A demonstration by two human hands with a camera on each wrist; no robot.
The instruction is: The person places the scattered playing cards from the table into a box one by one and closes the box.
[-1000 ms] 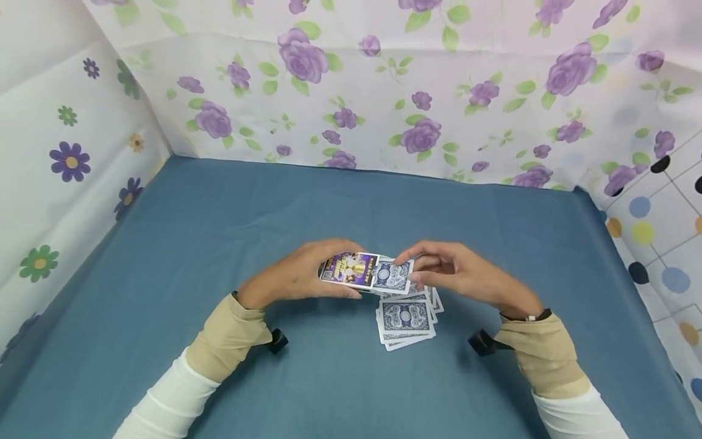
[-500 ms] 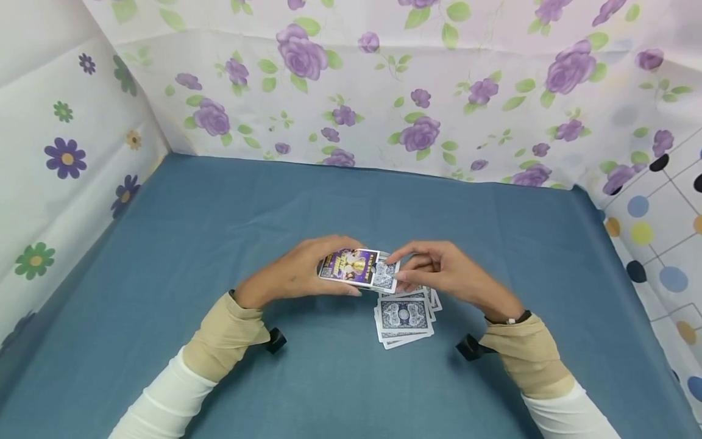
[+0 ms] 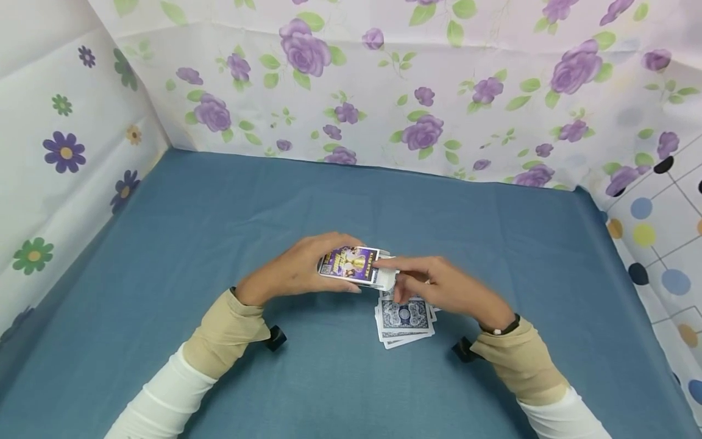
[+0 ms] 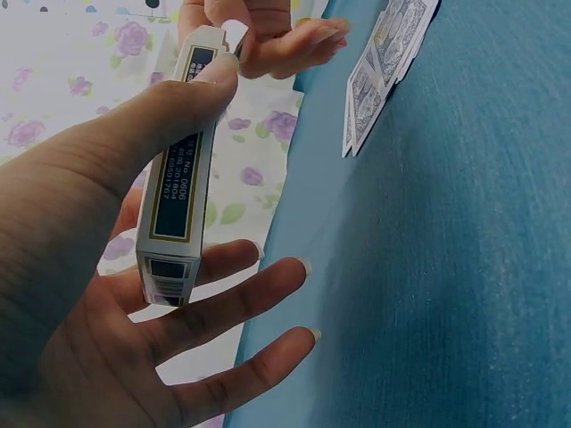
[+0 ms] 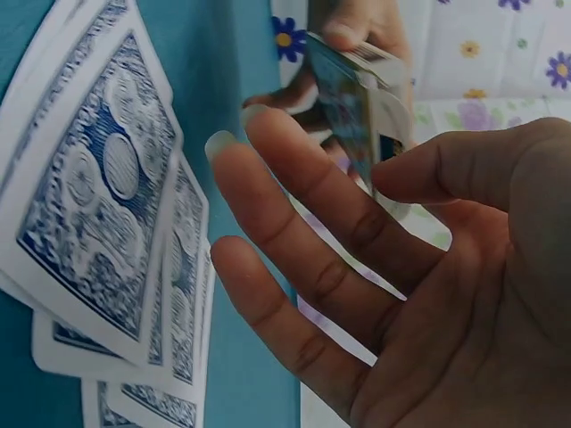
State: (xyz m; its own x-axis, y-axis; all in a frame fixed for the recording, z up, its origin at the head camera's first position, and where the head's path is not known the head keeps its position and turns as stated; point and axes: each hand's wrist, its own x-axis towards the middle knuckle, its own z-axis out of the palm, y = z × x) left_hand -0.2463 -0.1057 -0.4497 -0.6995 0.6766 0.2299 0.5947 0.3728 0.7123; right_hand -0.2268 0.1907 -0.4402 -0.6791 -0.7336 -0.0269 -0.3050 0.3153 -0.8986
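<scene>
My left hand (image 3: 301,268) grips a purple-and-gold playing card box (image 3: 348,263) above the table. In the left wrist view its thumb lies along the narrow side of the card box (image 4: 178,178), and the other fingers spread apart. A white end flap (image 3: 387,278) stands out at the box's right end. There my right hand (image 3: 444,283) reaches in, its forefinger stretched over the box top near the flap. In the right wrist view its thumb touches the box end and three fingers extend loosely, holding nothing. Below lies a loose pile of blue-backed playing cards (image 3: 404,317), partly covered by the right hand.
Blue cloth (image 3: 247,201) covers the table. Flowered white sheeting (image 3: 378,91) rises behind it and on the left, with a dotted sheet (image 3: 669,244) at the right. A black camera mount sits under each wrist.
The blue card back that stuck out of the box has gone in, and the white flap now shows there. My right hand has shifted left and lowered slightly, its forefinger now over the box.
</scene>
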